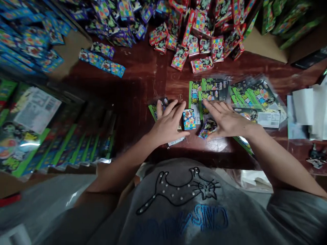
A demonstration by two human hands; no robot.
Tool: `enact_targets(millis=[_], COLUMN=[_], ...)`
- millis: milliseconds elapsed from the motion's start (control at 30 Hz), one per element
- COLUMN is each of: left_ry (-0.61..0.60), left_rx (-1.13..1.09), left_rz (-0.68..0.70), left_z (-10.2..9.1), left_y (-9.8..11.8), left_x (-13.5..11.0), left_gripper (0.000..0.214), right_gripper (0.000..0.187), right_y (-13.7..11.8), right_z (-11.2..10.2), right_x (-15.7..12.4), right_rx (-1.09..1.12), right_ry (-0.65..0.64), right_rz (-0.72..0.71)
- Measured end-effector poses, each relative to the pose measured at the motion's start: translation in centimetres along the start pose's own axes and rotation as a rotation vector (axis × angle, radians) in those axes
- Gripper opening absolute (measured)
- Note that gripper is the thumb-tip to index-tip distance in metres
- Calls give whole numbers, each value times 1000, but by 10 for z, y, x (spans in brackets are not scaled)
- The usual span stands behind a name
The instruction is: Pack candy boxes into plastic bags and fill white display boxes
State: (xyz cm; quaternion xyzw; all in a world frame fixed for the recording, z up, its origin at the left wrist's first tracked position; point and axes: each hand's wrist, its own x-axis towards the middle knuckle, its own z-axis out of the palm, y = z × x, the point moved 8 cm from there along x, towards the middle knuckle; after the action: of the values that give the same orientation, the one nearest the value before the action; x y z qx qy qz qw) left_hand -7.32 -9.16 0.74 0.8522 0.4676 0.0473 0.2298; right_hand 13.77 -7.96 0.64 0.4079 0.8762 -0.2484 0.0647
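Grey shirt (173, 210), 1: front bears a studded cat outline and blue stitched lettering (211, 216), inverted to the camera, not surely legible.

Left hand (166, 124): palm down, fingers loosely spread, over a black-and-green packet (153, 109); thumb and index stand apart beside 1 blue pack (189, 119). Firmness of hold: cannot be told.

Right hand (226, 119): thumb and index apart, 1 purple pack (207, 128) lying partly beneath; fingers over green-edged packets (209, 95). Whether it pinches anything: cannot be told.

Location: blue pack between the 2 hands, on the dark red table (143, 68).

Handling, as judged: lift small packs by their side edges, keep printed faces up, square packet edges, press lightly to spare the glossy film.

Markings: bold green and yellow characters on packets, too small to read surely; white panel (38, 110) at left carries fine print and a barcode. Brand: none legible.
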Motion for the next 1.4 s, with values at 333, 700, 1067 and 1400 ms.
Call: enact_targets(millis=[333, 700, 1067, 1400], left_ry=[-255, -206, 91, 45], left_rx=[247, 380, 111, 99], left_rz=[226, 240, -168, -11], left_z=[0, -7, 19, 26], left_y=[-13, 38, -15, -19], left_x=[-88, -81, -116, -115], left_gripper=[87, 63, 90, 102], right_gripper=[116, 98, 85, 127], right_y=[-32, -34, -86, -61], right_z=[35, 38, 56, 53], right_x=[-30, 40, 5, -22], right_rx=[12, 21, 176, 131], right_ry=[229, 147, 311, 232], right_rz=[70, -296, -344, -192])
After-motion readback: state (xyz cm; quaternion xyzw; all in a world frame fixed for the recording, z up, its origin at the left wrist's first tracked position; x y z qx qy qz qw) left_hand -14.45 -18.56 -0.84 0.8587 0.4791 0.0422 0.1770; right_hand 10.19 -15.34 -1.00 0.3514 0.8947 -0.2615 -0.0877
